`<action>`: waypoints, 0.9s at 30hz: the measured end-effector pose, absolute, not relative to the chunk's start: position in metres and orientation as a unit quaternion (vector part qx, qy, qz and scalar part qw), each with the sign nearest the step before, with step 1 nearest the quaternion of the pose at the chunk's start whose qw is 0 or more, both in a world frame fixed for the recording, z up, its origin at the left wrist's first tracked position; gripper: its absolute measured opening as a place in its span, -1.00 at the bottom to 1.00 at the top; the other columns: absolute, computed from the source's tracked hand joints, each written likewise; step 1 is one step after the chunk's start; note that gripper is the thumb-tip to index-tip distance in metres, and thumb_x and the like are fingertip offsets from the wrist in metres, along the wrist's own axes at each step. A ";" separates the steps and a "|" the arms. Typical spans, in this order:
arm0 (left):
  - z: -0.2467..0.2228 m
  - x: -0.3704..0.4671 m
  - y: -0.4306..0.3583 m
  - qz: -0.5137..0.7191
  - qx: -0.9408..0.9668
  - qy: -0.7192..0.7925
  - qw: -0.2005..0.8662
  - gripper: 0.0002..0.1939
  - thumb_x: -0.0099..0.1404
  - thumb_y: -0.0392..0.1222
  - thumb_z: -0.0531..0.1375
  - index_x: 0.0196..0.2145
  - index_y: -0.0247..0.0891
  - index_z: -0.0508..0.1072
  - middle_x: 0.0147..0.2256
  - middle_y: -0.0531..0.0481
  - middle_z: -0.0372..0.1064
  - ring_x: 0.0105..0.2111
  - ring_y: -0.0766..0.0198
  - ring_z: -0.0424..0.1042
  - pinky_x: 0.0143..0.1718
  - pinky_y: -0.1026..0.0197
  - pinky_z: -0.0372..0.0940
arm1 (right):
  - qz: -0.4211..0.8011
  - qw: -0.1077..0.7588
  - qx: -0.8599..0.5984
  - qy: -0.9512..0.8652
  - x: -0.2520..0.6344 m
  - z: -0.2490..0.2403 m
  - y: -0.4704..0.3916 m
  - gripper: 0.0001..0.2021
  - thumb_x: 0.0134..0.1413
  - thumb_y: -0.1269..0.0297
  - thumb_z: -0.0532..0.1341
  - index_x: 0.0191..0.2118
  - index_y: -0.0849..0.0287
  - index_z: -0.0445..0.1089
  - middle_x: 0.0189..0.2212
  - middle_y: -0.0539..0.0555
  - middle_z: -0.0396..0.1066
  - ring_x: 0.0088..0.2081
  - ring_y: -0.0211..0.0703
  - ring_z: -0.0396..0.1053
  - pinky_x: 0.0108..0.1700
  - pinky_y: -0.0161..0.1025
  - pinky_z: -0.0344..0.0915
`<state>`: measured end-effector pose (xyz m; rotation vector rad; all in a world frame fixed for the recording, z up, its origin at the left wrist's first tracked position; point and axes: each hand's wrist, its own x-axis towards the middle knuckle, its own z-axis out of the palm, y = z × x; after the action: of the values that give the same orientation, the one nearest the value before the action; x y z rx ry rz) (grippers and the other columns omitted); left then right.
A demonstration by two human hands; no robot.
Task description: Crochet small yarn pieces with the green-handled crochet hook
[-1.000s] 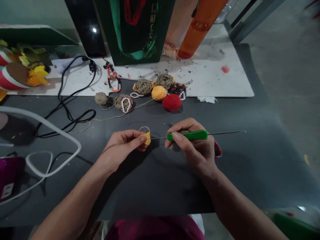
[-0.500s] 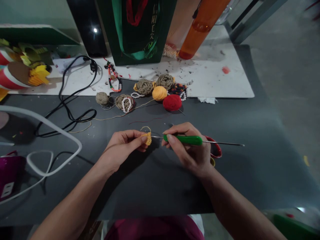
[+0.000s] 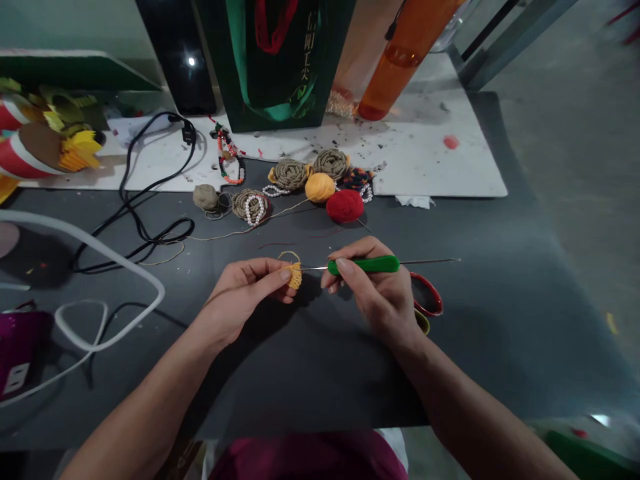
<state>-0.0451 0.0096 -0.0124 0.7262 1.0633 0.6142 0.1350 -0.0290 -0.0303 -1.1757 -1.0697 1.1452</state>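
"Over the gray surface point(image 3: 320, 373), where was the yellow piece point(image 3: 296, 277)?"

"The left hand point(image 3: 235, 293) pinched it. The right hand point(image 3: 387, 297) pinched the green hook point(image 3: 373, 265), which lay sideways and pointed left at it."

"Farther off?"

"A red ball point(image 3: 345, 206), then a yellow ball point(image 3: 320, 187)."

An orange bottle point(image 3: 393, 67) beside a dark green bag point(image 3: 280, 80).

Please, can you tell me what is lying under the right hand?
Partly under the right hand, a red loop and a yellowish loop show on the grey table. The hand covers the rest, so I cannot tell what they belong to.
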 end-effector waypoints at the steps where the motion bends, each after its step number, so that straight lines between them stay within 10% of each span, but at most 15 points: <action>1: -0.012 -0.045 0.010 0.281 0.332 0.489 0.756 -0.81 0.02 -0.13 0.42 -0.51 -0.31 0.57 -0.57 0.05 0.45 -0.54 0.41 0.38 -0.42 0.34 0.33 | 0.495 0.559 -0.493 -0.446 0.135 -0.032 -0.028 -0.92 0.18 0.27 0.26 -0.31 0.13 0.39 -0.54 -0.05 0.49 -0.53 -0.27 0.44 -0.45 -0.29 0.38; 27: -0.012 -0.043 0.008 0.302 0.335 0.472 0.758 -0.76 -0.04 -0.13 0.46 -0.49 -0.31 0.53 -0.54 0.06 0.43 -0.56 0.41 0.36 -0.45 0.31 0.32 | 0.565 0.539 -0.464 -0.418 0.131 -0.044 -0.030 -0.79 0.11 0.13 0.34 -0.20 0.12 0.44 -0.40 0.03 0.59 -0.41 -0.20 0.54 -0.29 -0.22 0.48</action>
<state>-0.0433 0.0079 -0.0121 0.7295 1.0286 0.6579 0.1311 -0.0300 -0.0442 -1.1041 -0.9941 1.3431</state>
